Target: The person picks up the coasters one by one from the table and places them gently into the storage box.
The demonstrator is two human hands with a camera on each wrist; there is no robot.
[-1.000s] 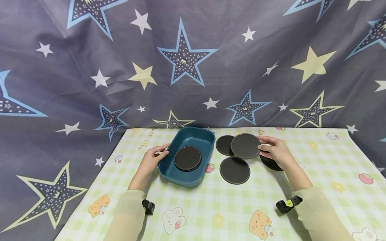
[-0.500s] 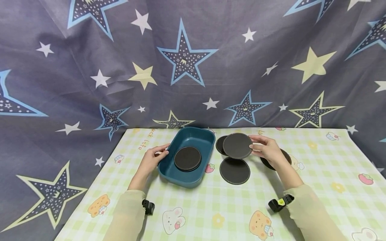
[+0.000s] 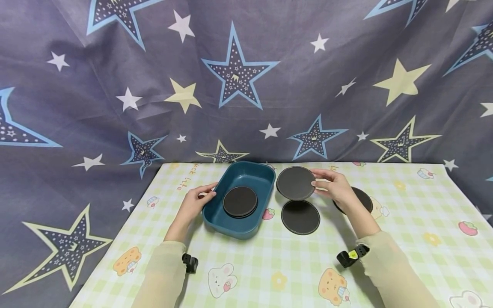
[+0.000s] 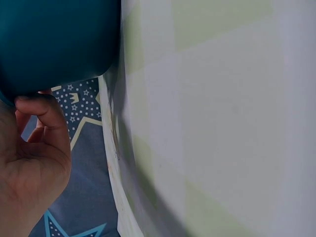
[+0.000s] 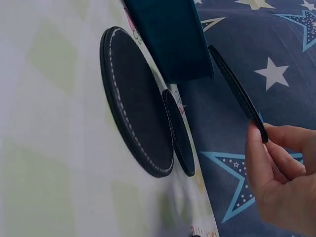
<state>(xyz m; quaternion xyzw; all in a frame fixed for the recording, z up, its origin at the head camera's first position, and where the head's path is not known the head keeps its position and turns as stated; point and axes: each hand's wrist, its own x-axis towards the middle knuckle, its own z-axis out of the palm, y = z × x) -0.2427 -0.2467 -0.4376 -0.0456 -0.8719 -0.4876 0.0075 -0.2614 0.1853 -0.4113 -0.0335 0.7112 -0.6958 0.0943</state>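
In the head view my right hand (image 3: 332, 187) pinches a round black coaster (image 3: 295, 183) by its right edge. The right wrist view shows this coaster raised above the table and tilted, thumb on one side and fingers on the other. My left hand (image 3: 197, 204) pinches the left rim of a teal rectangular basin (image 3: 215, 221). Inside the basin lies a small stack of black coasters (image 3: 240, 201). Flat on the table, right of the basin, is a stitched coaster (image 3: 300, 217). Behind it lies another coaster (image 5: 180, 133), hidden in the head view by the held one.
Partly behind my right forearm lies a further black coaster (image 3: 362, 199). A green checked tablecloth (image 3: 262, 265) with cartoon prints covers the table. A dark star-patterned curtain (image 3: 285, 94) hangs along the table's back edge. Each wrist wears a small black camera.
My right hand has carried the held coaster leftward toward the basin, over the rear coaster. More of the coaster near my right forearm now shows. My left hand and the basin have stayed put.
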